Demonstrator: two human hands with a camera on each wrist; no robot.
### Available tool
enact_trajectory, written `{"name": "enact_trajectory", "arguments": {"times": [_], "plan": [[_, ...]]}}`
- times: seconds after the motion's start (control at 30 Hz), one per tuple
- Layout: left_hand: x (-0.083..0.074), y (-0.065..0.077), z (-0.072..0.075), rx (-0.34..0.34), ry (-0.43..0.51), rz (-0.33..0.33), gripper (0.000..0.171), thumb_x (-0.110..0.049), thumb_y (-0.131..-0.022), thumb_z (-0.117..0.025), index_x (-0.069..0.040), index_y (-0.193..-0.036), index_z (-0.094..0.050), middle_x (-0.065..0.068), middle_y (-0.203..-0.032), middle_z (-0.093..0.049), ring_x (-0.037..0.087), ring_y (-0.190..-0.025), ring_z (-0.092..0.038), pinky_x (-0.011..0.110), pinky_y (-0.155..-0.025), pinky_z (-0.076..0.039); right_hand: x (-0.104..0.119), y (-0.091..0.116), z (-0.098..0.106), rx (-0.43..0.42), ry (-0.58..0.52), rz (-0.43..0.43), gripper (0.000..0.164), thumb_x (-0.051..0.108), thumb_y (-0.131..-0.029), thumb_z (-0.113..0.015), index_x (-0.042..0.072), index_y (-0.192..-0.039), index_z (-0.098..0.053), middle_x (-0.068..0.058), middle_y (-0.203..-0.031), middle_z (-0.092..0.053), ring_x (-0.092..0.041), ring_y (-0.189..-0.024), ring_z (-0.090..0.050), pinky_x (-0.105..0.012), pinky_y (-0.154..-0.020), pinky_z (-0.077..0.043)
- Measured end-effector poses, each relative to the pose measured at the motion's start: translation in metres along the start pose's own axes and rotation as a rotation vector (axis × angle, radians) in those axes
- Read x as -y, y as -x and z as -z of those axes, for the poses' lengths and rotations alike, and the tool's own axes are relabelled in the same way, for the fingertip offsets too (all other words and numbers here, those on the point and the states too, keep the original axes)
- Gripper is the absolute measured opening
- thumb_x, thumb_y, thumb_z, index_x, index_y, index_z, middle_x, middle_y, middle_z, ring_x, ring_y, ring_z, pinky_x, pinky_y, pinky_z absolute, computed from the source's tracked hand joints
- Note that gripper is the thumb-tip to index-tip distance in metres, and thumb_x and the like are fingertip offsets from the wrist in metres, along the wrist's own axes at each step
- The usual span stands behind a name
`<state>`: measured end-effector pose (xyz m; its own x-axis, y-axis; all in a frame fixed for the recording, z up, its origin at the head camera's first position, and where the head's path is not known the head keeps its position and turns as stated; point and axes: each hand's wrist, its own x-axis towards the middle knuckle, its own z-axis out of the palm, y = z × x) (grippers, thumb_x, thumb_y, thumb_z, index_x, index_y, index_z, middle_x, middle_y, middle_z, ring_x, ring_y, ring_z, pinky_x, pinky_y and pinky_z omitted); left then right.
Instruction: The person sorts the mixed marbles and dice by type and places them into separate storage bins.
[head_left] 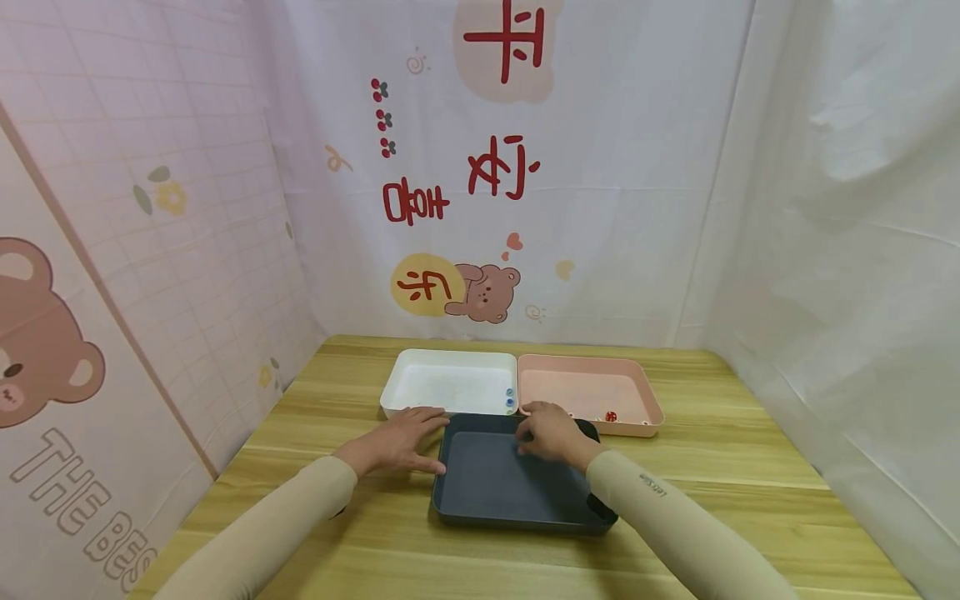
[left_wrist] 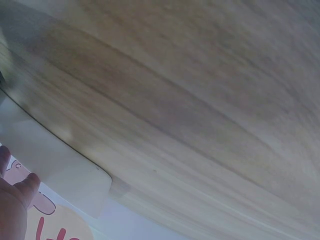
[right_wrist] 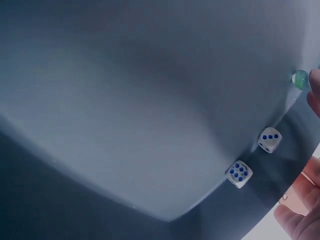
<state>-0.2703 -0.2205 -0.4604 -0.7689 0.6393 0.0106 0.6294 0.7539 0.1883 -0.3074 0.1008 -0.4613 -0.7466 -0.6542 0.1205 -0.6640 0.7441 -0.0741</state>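
A dark grey-blue tray point(head_left: 517, 483) lies between the two hands. My left hand point(head_left: 397, 442) is beside its left rim, fingers spread, thumb at the rim and holding nothing. Over the tray's far right part, my right hand point(head_left: 553, 432) reaches down inside. Its fingertips are right at a green marble point(right_wrist: 300, 80) by the tray wall in the right wrist view, with a wide gap between that digit and the other fingers. Two white dice with blue pips, one die point(right_wrist: 270, 139) and another die point(right_wrist: 239, 174), rest along the same wall.
Behind the dark tray stand a white tray point(head_left: 450, 360) with small blue pieces point(head_left: 510, 402) in its right corner and a pink tray point(head_left: 585, 364). A red die point(head_left: 611, 416) and small pale pieces lie in the pink one. Printed cloth point(head_left: 600, 208) hangs around the wooden table point(head_left: 360, 542).
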Motion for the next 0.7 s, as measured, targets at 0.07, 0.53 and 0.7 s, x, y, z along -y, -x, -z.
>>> {"name": "enact_trajectory", "arguments": {"times": [0.07, 0.53, 0.7], "plan": [[0.0000, -0.0003, -0.0002, 0.000, 0.002, 0.001, 0.093, -0.072, -0.084, -0.060, -0.010, -0.151, -0.042, 0.014, -0.158, -0.032, 0.035, -0.143, -0.031, 0.055, -0.116, -0.024, 0.0003, 0.0013, -0.0013, 0.005, -0.005, -0.008, 0.018, 0.029, -0.079, -0.085, 0.019, -0.093, -0.080, -0.018, -0.134, -0.059, -0.036, -0.130, -0.049, -0.057, -0.105, -0.039], [0.0014, -0.0011, -0.0018, -0.002, 0.000, 0.004, 0.094, -0.073, -0.083, -0.060, -0.010, -0.151, -0.041, 0.014, -0.158, -0.032, 0.035, -0.144, -0.030, 0.054, -0.117, -0.023, 0.0027, 0.0048, -0.0025, 0.019, -0.024, -0.031, 0.017, 0.027, -0.076, -0.087, 0.019, -0.090, -0.080, -0.017, -0.137, -0.058, -0.037, -0.132, -0.047, -0.064, -0.106, -0.035], [0.0021, -0.0016, -0.0029, -0.001, 0.002, 0.005, 0.094, -0.073, -0.083, -0.060, -0.011, -0.151, -0.042, 0.014, -0.158, -0.032, 0.034, -0.144, -0.030, 0.054, -0.117, -0.023, 0.0040, 0.0052, -0.0018, 0.036, -0.045, -0.049, 0.017, 0.027, -0.078, -0.086, 0.019, -0.091, -0.080, -0.015, -0.140, -0.056, -0.035, -0.134, -0.044, -0.063, -0.109, -0.032]]}}
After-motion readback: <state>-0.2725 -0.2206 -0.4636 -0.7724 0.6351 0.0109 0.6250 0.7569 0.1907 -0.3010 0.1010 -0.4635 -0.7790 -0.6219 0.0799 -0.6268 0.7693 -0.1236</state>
